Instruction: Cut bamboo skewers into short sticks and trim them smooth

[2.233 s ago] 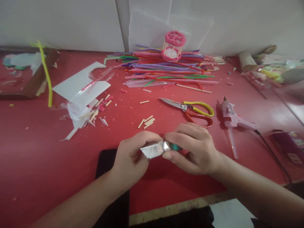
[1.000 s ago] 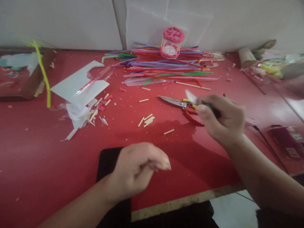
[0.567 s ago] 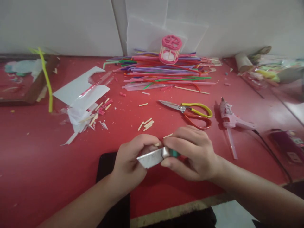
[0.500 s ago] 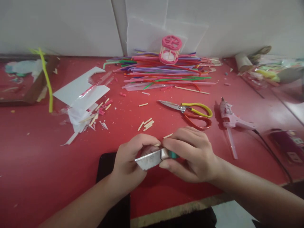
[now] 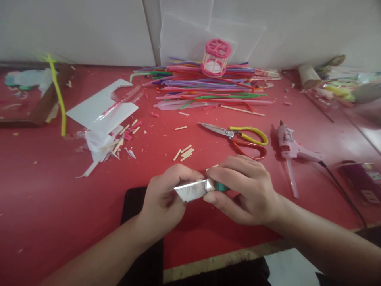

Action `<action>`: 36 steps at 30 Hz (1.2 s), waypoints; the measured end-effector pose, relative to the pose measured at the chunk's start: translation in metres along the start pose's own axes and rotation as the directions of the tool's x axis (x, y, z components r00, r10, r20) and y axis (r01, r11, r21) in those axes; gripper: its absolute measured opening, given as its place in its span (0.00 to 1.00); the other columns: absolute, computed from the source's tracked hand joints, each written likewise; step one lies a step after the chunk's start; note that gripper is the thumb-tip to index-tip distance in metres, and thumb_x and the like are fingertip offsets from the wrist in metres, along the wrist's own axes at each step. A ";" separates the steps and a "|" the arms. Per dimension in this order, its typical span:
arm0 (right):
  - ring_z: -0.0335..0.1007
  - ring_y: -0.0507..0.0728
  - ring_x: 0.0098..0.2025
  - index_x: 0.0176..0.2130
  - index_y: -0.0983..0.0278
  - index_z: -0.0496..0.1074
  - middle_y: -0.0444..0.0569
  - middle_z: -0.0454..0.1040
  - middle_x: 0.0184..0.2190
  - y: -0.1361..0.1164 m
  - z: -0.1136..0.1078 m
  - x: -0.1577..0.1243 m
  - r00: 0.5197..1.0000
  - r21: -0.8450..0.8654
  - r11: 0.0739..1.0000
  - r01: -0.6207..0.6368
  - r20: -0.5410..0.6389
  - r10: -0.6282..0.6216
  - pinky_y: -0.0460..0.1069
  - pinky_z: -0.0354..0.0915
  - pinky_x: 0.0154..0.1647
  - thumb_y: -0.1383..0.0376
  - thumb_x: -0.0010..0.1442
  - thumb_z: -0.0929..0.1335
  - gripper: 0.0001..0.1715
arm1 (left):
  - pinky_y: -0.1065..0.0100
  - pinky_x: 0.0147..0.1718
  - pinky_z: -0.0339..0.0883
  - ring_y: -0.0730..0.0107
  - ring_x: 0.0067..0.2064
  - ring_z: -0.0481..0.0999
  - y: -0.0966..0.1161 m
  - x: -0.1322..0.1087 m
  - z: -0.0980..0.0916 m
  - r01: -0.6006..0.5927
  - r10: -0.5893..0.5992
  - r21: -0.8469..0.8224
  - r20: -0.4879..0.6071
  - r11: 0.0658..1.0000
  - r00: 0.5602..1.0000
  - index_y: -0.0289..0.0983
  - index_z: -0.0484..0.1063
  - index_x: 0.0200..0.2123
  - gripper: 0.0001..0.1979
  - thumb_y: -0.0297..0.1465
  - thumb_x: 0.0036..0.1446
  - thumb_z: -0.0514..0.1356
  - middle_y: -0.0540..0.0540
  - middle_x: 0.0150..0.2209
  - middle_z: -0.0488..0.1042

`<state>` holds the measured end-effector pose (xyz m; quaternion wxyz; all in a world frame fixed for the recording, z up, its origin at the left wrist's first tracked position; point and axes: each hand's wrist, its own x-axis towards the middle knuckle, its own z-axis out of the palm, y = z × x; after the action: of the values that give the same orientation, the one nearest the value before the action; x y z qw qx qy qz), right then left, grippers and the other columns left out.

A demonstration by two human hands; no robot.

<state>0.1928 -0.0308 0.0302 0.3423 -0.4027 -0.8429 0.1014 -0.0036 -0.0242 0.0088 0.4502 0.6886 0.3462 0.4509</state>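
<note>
My right hand (image 5: 244, 190) is closed around the green handle of a utility knife (image 5: 195, 189); its silver blade points left. My left hand (image 5: 166, 198) is curled right behind the blade, fingers pinched on something small that I cannot make out. Both hands hover low over the red table (image 5: 44, 190), near its front edge. A short wooden stick piece (image 5: 212, 167) lies just beyond my fingers, and a small cluster of cut stick pieces (image 5: 184, 153) lies a little farther back.
Yellow-and-red scissors (image 5: 241, 137) and a pink glue gun (image 5: 290, 149) with its cord lie to the right. Colourful straws (image 5: 208, 87) are piled at the back under a pink round cage model (image 5: 216, 57). White card and scraps (image 5: 101, 115) lie left. A black phone (image 5: 133, 206) sits under my left wrist.
A second ago my right hand was raised over the scissors with the knife and my left was alone; both hands have come together again at the front, blade against my left fingers.
</note>
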 end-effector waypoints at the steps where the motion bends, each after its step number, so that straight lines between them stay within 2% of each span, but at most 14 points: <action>1: 0.62 0.51 0.24 0.36 0.66 0.73 0.46 0.70 0.25 0.000 0.000 0.000 1.000 0.003 1.000 0.002 -0.001 -0.002 0.48 0.60 0.28 0.57 0.62 0.67 0.13 | 0.70 0.30 0.75 0.70 0.32 0.81 0.000 0.000 0.000 0.003 -0.003 0.001 0.001 1.000 1.000 0.43 0.72 0.38 0.16 0.16 0.53 0.57 0.52 0.33 0.81; 12: 0.61 0.51 0.24 0.36 0.65 0.73 0.46 0.70 0.25 0.000 0.000 0.000 1.000 0.026 1.000 -0.005 0.020 0.004 0.48 0.60 0.27 0.58 0.62 0.67 0.12 | 0.71 0.30 0.75 0.71 0.32 0.80 -0.001 0.001 0.000 0.005 -0.005 0.016 -0.001 1.000 1.000 0.42 0.72 0.39 0.16 0.16 0.53 0.57 0.52 0.34 0.81; 19: 0.65 0.52 0.26 0.36 0.65 0.73 0.47 0.71 0.26 0.000 0.000 0.000 1.000 0.041 0.999 -0.005 0.002 0.005 0.49 0.63 0.30 0.57 0.64 0.66 0.14 | 0.69 0.28 0.75 0.69 0.31 0.80 -0.001 0.000 0.000 0.010 -0.010 0.011 0.016 1.000 1.000 0.42 0.71 0.39 0.15 0.17 0.53 0.56 0.51 0.33 0.80; 23: 0.63 0.51 0.25 0.36 0.65 0.73 0.46 0.72 0.26 0.000 -0.001 0.000 0.999 0.047 0.999 -0.018 0.030 0.016 0.48 0.62 0.29 0.57 0.64 0.66 0.14 | 0.70 0.29 0.74 0.70 0.32 0.80 0.000 0.000 -0.001 0.003 -0.003 0.005 0.023 1.000 1.000 0.42 0.71 0.39 0.16 0.16 0.53 0.56 0.51 0.33 0.80; 36: 0.63 0.51 0.25 0.36 0.66 0.73 0.47 0.71 0.26 -0.002 -0.002 0.001 1.000 0.048 0.999 -0.014 0.020 0.013 0.49 0.61 0.27 0.56 0.63 0.67 0.14 | 0.74 0.22 0.64 0.76 0.24 0.72 0.007 0.004 -0.004 0.002 -0.006 0.063 0.058 0.998 0.998 0.41 0.71 0.35 0.14 0.17 0.51 0.55 0.54 0.26 0.76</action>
<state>0.1928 -0.0315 0.0328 0.3427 -0.3990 -0.8408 0.1281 -0.0054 -0.0213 0.0171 0.4392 0.7146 0.3481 0.4186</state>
